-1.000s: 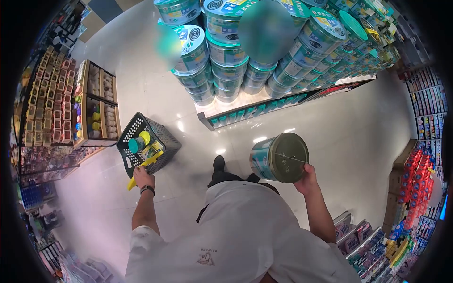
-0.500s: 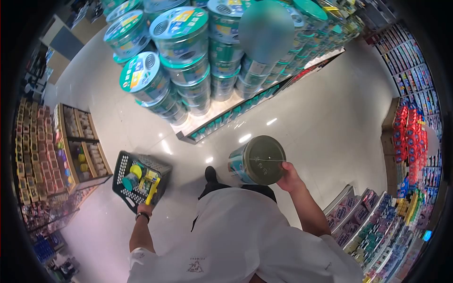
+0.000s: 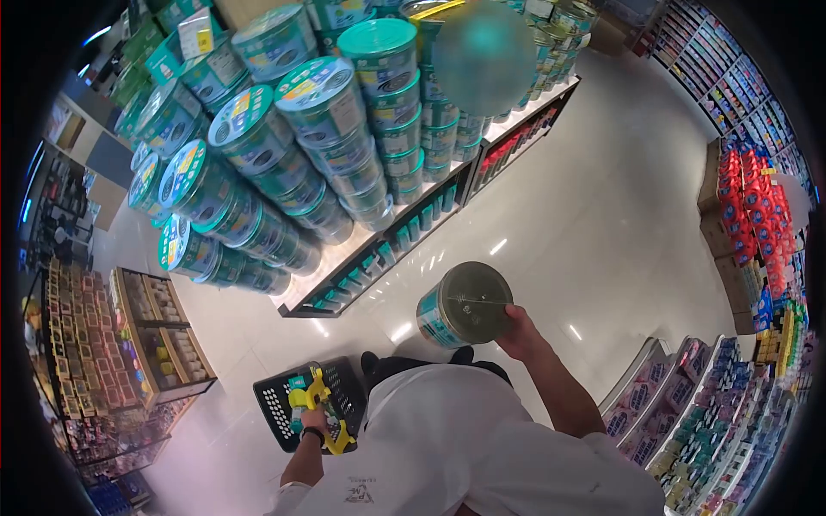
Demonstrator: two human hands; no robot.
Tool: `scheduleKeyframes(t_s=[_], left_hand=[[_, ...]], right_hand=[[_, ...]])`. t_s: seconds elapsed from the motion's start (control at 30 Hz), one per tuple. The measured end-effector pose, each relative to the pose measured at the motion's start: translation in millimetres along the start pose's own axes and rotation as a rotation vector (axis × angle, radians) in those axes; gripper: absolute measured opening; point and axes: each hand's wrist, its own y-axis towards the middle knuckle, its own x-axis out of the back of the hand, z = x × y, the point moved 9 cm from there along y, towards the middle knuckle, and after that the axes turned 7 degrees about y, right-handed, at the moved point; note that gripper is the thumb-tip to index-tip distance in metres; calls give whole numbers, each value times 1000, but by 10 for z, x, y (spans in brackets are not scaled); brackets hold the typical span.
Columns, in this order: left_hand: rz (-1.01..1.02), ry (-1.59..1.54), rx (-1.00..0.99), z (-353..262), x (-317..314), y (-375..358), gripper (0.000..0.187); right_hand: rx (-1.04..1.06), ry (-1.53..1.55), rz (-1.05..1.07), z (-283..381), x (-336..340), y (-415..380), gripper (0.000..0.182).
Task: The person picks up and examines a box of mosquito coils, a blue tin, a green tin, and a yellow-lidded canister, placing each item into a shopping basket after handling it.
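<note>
In front of me my right hand (image 3: 524, 335) grips a round tub (image 3: 471, 304) by its rim. The tub is tilted so that a dark olive end faces up, and part of its blue-green printed label shows at the side. Low on the left, my left hand (image 3: 315, 419) is wrapped round the yellow handle of a black shopping basket (image 3: 351, 391). Yellow and green items lie inside the basket, partly covered by the handle and hand.
Stacked blue-green tubs (image 3: 323, 129) with spiral pictures on their lids fill a low display platform (image 3: 344, 265) ahead. Shelves of boxes (image 3: 86, 344) stand left. Lower right are shelves of packs (image 3: 654, 378), with hanging red packs (image 3: 748, 206) farther right.
The view has shifted, bringing the tub display's left side closer. The basket has moved right and nearer my body, its handle turned. The tub stays in my right hand, slightly lower in view.
</note>
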Motion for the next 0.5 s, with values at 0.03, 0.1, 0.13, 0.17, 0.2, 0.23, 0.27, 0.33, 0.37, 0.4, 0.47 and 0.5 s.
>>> scheduleKeyframes(t_s=[0.03, 0.1, 0.13, 0.17, 0.2, 0.23, 0.27, 0.33, 0.37, 0.4, 0.47, 0.5], left_hand=[[-3, -4, -18, -238, -89, -28, 40], [21, -47, -44, -772, -143, -336, 35], [21, -52, -43, -1001, -164, -451, 35], [38, -214, 51, -1131, -209, -539, 32], [54, -374, 145, -1256, -268, -622, 30], [40, -421, 129, -1475, -276, -694, 29], [37, -424, 127, -1662, -275, -793, 29], [-3, -471, 153, -2000, -269, -925, 25], [0, -569, 190, -2078, -344, -933, 21], [-3, -613, 225, -2182, -389, -971, 14], [-36, -719, 225, -2219, -596, -857, 11], [-26, -717, 223, -1843, -843, -440, 11]], right_hand=[[-4, -30, -16, 188, 68, -49, 77], [6, -20, 6, 526, 191, -113, 73], [-2, -2, 22, 665, 253, -127, 69], [-5, -4, 22, 795, 355, -126, 69], [-8, -9, 13, 926, 475, -107, 69], [-8, -14, 6, 1065, 587, -68, 69], [-6, -16, 10, 1198, 652, -24, 69], [25, -7, -49, 1475, 836, 92, 73], [26, -13, -45, 1604, 909, 175, 73], [42, -6, -38, 1745, 987, 264, 73], [66, -6, -38, 2074, 1161, 452, 73], [70, -21, -56, 2230, 1252, 530, 72]])
